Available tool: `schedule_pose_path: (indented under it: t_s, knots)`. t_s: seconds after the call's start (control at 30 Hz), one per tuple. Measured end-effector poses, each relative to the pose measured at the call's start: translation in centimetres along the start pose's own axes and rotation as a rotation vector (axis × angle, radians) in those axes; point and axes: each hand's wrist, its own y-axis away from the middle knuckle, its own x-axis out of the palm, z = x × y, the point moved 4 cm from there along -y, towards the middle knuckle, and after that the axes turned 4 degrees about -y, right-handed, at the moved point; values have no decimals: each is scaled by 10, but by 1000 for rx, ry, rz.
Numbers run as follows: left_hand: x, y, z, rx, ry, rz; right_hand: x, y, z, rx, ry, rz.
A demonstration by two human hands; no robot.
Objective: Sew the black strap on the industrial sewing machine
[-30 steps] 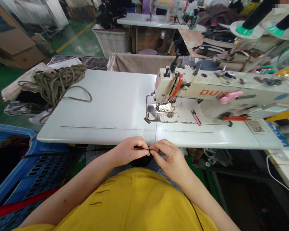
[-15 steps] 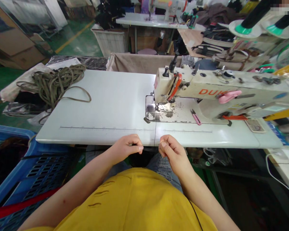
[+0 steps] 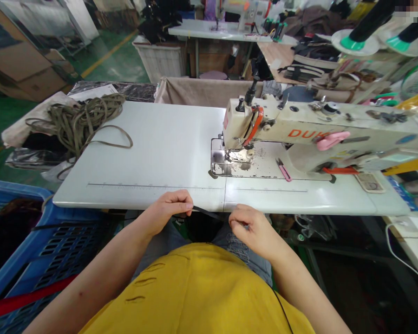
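Note:
My left hand and my right hand are both closed at the front edge of the white sewing table, above my lap. A thin dark strap runs taut between them, pinched at each end. The cream sewing machine stands on the table beyond my right hand, with its needle area just past the edge. A measuring line is marked along the table front.
A tangled pile of olive webbing lies at the table's back left. Pink thread snips rest on the machine bed. A blue plastic crate stands at my left. Other sewing tables and fabric piles fill the background.
My hands were pinched together at the table edge, then drew apart. The dark strap now shows stretched between them, the left hand slightly higher and the right lower.

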Motion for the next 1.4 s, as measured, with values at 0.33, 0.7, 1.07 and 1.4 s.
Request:
schedule_pose_path:
  t_s: [0.33,0.7,1.07,1.4]
  knots:
    - [50,-2,-3,-118,-140,462,20,-7,2,-5,-444,58]
    - [58,-5,7,-118,-128,482,44,-2,1,60,-849,224]
    - [46,-1,2,52,-338,186,27,0,-15,174,-515,-84]
    - [57,-12,-1,-71,-127,240,24,-15,-1,-51,-922,-114]
